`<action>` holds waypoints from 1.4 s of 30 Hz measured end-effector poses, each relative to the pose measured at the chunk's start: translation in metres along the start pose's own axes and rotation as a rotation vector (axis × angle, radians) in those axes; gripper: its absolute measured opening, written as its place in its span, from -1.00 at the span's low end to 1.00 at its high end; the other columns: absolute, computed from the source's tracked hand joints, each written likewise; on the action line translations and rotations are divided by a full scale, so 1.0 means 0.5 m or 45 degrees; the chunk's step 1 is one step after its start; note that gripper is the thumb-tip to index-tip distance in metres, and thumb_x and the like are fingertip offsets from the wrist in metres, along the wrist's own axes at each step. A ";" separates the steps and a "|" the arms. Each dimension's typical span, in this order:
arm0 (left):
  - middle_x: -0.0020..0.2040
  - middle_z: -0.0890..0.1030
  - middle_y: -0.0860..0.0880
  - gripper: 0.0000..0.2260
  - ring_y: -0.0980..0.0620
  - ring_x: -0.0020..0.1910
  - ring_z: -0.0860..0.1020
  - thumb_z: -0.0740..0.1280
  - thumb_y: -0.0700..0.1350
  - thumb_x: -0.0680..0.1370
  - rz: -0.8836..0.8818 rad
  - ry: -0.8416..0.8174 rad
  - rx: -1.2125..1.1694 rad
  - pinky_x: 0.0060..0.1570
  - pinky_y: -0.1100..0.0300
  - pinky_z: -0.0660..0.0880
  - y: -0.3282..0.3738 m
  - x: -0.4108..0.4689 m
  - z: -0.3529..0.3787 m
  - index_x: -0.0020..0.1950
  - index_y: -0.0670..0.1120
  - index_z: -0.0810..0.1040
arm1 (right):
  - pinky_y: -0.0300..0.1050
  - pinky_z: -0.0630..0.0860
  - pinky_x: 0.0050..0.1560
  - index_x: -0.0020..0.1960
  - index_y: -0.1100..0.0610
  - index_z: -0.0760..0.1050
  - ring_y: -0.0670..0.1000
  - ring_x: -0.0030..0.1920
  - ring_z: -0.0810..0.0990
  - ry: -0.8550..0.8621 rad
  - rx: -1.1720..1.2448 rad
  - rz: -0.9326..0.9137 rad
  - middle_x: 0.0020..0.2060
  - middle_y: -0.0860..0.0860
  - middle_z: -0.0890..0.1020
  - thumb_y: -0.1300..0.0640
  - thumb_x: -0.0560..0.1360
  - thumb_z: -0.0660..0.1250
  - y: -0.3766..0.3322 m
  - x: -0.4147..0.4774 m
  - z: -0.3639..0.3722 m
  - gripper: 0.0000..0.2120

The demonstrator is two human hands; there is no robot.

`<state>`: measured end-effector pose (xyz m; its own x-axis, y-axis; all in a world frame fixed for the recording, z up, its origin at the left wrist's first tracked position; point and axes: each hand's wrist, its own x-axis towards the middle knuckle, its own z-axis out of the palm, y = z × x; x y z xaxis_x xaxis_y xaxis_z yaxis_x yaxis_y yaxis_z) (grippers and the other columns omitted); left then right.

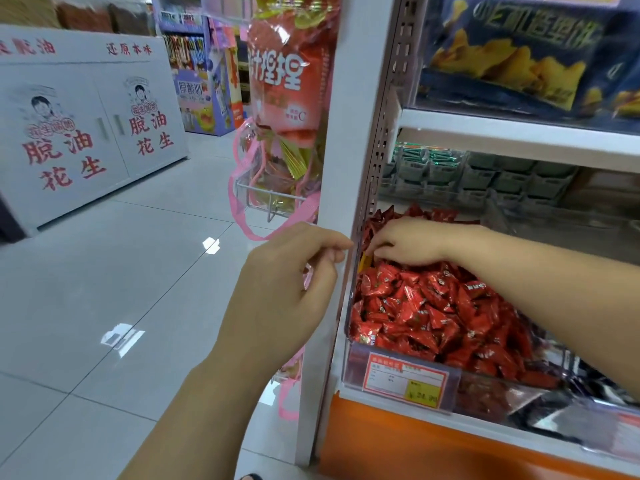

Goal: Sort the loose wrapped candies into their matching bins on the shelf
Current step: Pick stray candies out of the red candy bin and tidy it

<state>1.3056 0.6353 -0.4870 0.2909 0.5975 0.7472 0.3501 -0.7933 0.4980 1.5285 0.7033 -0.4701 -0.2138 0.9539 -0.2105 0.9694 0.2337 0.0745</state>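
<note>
**Reaching into the red candy bin at the shelf's end**

Closest to us, our left hand (287,282) is raised in front of the white upright (343,133) of the shelf (519,133). Its fingers are curled and the thumb meets the forefinger. We cannot tell whether anything is pinched there.

Just past it, a clear bin (491,389) sits on the lower level, with an orange and yellow price label (405,381) on its front wall. The bin is heaped with red wrapped candies (426,306).

Our right hand (412,240) lies on top of the heap at the bin's far left corner, palm down and fingers bent into the pile. Its fingertips are beside a yellow-wrapped piece (365,263) that lies among the red ones against the bin's left wall. We cannot tell whether the fingers have closed on it.

Behind the red heap, green packets (429,168) fill another bin. On the level above stand blue snack bags (512,53).

Left of the upright hangs a pink-ribboned bag (284,81) of snack packs. Farther off, across the tiled floor (121,271), stands a white cabinet (86,126) printed with red characters.
</note>
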 end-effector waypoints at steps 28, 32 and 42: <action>-0.20 0.58 0.16 -0.79 0.22 -0.17 0.53 0.20 -0.17 0.50 0.005 -0.019 -0.028 -0.15 0.45 0.41 0.000 0.004 0.001 -0.03 -0.05 0.62 | -0.47 0.31 -0.27 0.25 0.16 0.52 -0.10 -0.05 0.48 0.053 0.196 0.125 0.06 0.00 0.61 0.18 0.47 0.36 0.010 0.002 0.002 -0.65; -0.20 0.58 0.16 -0.79 0.22 -0.18 0.52 0.19 -0.16 0.50 0.009 -0.012 -0.040 -0.15 0.47 0.41 0.000 0.003 0.000 -0.04 -0.05 0.62 | -0.38 0.35 -0.30 0.11 0.13 0.58 -0.13 -0.16 0.51 0.130 0.226 0.152 -0.01 0.00 0.64 0.12 0.47 0.39 0.018 -0.014 -0.006 -0.77; -0.18 0.58 0.16 -0.79 0.25 -0.18 0.50 0.19 -0.18 0.50 0.026 0.003 -0.043 -0.15 0.47 0.39 0.008 0.000 0.011 -0.02 -0.04 0.62 | -0.47 0.35 -0.39 0.04 0.01 0.53 -0.19 -0.34 0.52 0.814 0.612 0.313 -0.26 -0.12 0.55 0.22 0.54 0.26 0.028 -0.160 -0.014 -0.84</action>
<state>1.3120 0.6329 -0.4876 0.2957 0.5808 0.7585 0.3135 -0.8090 0.4972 1.5585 0.6316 -0.4456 0.1240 0.9239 0.3621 0.9119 0.0377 -0.4086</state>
